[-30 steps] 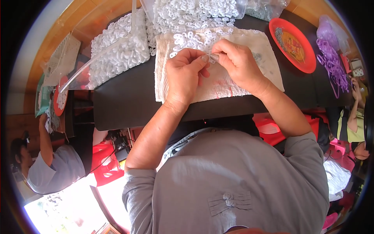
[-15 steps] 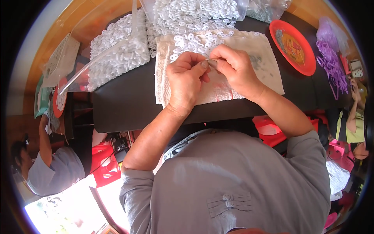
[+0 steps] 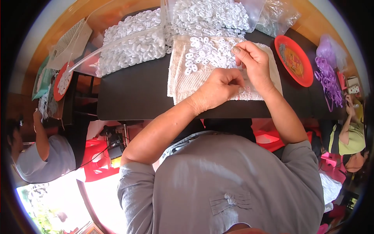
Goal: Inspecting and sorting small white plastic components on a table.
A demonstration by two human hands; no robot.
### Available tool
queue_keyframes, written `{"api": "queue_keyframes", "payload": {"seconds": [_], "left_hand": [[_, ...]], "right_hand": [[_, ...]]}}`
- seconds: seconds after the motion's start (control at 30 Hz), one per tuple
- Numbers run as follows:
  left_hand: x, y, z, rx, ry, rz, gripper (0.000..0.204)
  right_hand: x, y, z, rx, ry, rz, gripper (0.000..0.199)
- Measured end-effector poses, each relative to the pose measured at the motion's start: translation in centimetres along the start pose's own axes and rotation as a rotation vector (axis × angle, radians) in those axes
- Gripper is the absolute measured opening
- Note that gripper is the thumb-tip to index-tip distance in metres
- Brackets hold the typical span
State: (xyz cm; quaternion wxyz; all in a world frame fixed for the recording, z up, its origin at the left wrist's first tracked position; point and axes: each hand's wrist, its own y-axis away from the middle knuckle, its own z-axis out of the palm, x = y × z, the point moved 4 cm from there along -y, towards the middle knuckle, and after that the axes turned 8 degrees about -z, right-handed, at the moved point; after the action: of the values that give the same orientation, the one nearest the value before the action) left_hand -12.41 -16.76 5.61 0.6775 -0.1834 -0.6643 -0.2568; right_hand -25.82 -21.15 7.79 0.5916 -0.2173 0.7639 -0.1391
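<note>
1. Our dark table (image 3: 132,99) carries a pale cloth (image 3: 185,84) close to its near edge.
2. Loose white oval pieces (image 3: 212,52) spread from the cloth's far edge toward its middle.
3. Our left hand (image 3: 218,87) is near the table's near edge, fingers curled inward; we cannot tell whether they grip anything.
4. Our right hand (image 3: 255,64) is beside the pieces, thumb and forefinger bent close together, their hold unclear.
5. Toward the table's right edge sits a red plate (image 3: 306,80).

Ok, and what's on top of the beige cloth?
Many small white oval pieces lie on the cloth, toward its far edge. The left hand and right hand cover parts; what's behind them can't be seen.
</note>
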Motion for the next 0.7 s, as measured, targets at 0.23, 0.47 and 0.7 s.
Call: {"api": "queue_keyframes", "payload": {"seconds": [0.23,0.47,0.7], "left_hand": [[-0.2,-0.2,0.2,-0.025,-0.167,0.088,0.008],[-0.8,-0.2,0.1,-0.04,-0.312,0.134,0.012],[-0.6,-0.4,0.6,-0.094,-0.317,0.01,0.015]], "right_hand": [[-1.8,-0.7,1.3,-0.165,0.132,-0.163,0.008],[-3.8,-3.8,5.7,-0.646,0.409,-0.367,0.013],[-4.4,-5.0,10.9,-0.975,0.587,-0.45,0.017]]}}
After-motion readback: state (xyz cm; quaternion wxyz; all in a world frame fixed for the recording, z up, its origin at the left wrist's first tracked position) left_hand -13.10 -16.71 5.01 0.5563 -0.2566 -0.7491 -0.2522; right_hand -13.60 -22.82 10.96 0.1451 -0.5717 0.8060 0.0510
